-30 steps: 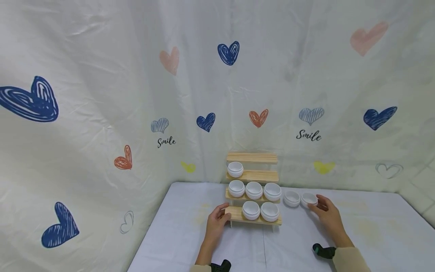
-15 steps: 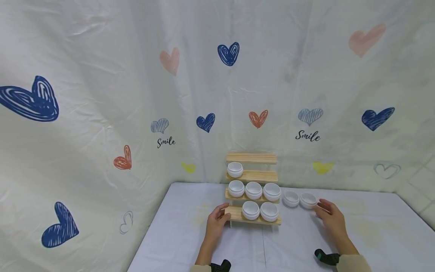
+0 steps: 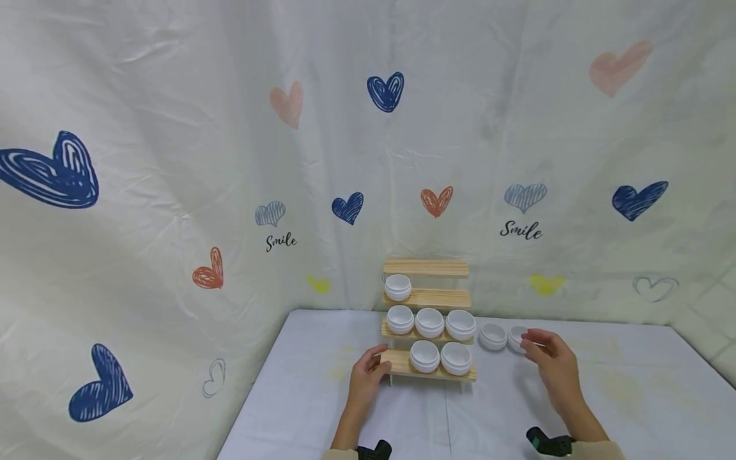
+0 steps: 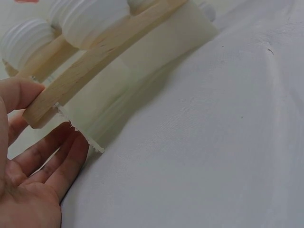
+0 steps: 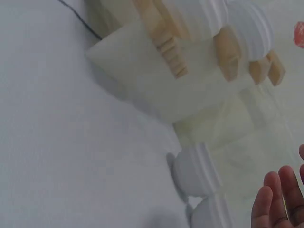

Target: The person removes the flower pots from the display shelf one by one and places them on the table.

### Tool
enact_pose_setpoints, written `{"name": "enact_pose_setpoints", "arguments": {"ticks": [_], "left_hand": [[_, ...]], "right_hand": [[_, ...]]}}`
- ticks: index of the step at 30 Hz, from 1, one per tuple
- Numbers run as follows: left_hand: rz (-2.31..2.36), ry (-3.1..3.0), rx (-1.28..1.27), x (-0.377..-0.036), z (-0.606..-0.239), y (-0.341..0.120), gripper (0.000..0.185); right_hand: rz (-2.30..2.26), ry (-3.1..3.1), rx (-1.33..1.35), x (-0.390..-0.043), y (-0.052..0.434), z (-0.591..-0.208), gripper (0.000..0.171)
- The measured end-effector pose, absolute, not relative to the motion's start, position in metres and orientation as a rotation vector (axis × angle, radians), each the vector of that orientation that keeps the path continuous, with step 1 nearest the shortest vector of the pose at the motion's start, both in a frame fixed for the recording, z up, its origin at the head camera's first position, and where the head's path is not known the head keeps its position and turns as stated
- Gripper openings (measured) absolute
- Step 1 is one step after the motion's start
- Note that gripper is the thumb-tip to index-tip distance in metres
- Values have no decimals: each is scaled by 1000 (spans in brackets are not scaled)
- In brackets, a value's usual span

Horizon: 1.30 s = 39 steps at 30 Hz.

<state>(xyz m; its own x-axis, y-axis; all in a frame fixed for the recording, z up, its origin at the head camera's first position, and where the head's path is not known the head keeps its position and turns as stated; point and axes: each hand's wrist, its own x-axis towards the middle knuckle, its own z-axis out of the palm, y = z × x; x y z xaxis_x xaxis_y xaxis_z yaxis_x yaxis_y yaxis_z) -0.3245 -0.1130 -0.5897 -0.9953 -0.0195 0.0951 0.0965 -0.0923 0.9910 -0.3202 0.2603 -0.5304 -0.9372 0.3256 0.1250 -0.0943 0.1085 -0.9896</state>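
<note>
A stepped stand with wooden shelves point(image 3: 442, 298) carries several small white bowls, one of which is this front-shelf bowl point(image 3: 424, 356). At the left end of its lowest shelf, my left hand point(image 3: 365, 378) pinches the wood; the left wrist view has the thumb and index finger at the plank's end, the other fingers stretched below beside the clear side panel point(image 4: 137, 90). Two more white bowls stand on the table to the right: a nearer-to-stand bowl point(image 3: 492, 337) and an outer bowl point(image 3: 515, 338). My right hand point(image 3: 556, 367) hovers by the outer one, partly hiding it, fingers extended and holding nothing.
A white cloth covers the table point(image 3: 644, 383). Behind it hangs a pale curtain point(image 3: 483, 128) printed with hearts and "Smile". The stand's top shelf point(image 3: 426, 268) bears no bowl. Black straps with devices sit at both wrists.
My right hand has come off the outer bowl's rim, drawn slightly right, then lifted a little, now covering part of that bowl in the head view. The left hand stays on the shelf.
</note>
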Motion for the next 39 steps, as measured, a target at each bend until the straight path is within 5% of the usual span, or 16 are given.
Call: {"name": "enact_pose_setpoints", "arguments": {"ticks": [22, 39], "left_hand": [[-2252, -2067, -113, -325, -590, -113, 42], [-2242, -2075, -122, -323, -590, -115, 43]], "right_hand": [[1676, -2301, 355, -318, 180, -440, 35], [1564, -2418, 490, -354, 131, -411, 34]]}}
